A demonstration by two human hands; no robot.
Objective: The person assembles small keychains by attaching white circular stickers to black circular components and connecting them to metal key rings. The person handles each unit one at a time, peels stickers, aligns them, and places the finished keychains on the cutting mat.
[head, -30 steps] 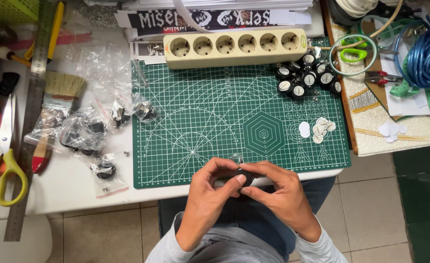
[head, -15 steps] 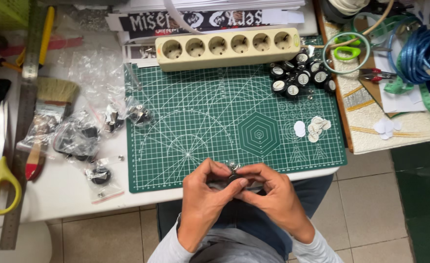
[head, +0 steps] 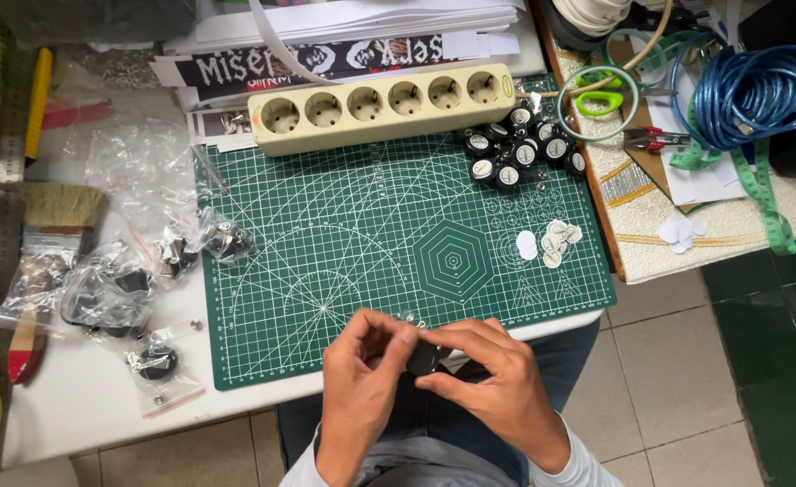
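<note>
Hands meet at near edge of green gridded cutting mat [head: 326, 234]. Left hand [head: 366, 383] and right hand [head: 492, 383] both pinch small black round knob [head: 422, 360], probably for close fitting; similar black knobs [head: 519, 149] cluster far right.

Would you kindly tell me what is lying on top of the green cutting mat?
On the cutting mat: black round knobs, white paper discs, the power strip's front edge. Hands cover its near edge.
</note>
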